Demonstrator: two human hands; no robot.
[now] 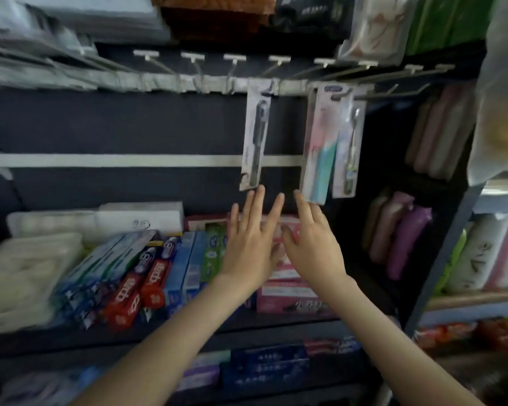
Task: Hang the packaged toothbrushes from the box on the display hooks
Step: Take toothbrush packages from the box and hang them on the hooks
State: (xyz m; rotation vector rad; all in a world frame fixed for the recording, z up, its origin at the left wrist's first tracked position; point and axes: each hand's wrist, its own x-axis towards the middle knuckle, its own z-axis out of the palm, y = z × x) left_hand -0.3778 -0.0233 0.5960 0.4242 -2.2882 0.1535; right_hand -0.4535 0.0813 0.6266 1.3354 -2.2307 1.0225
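Three packaged toothbrushes hang from the row of display hooks (206, 61): a dark one (254, 142), a pink and teal pack (320, 145) and a grey one (348, 148) to its right. My left hand (251, 241) is raised just below the dark pack with straight spread fingers, holding nothing. My right hand (311, 238) is beside it, its fingertips just under the pink and teal pack, also with straight fingers and nothing in it. Several hooks to the left are bare. The box is out of view.
Toothpaste boxes (147, 276) fill the shelf under my hands, with white packs (27, 265) to their left. More boxes (264, 367) lie on the lower shelf. Pink and purple pouches (405, 238) stand at the right, beyond a grey shelf post (446, 259).
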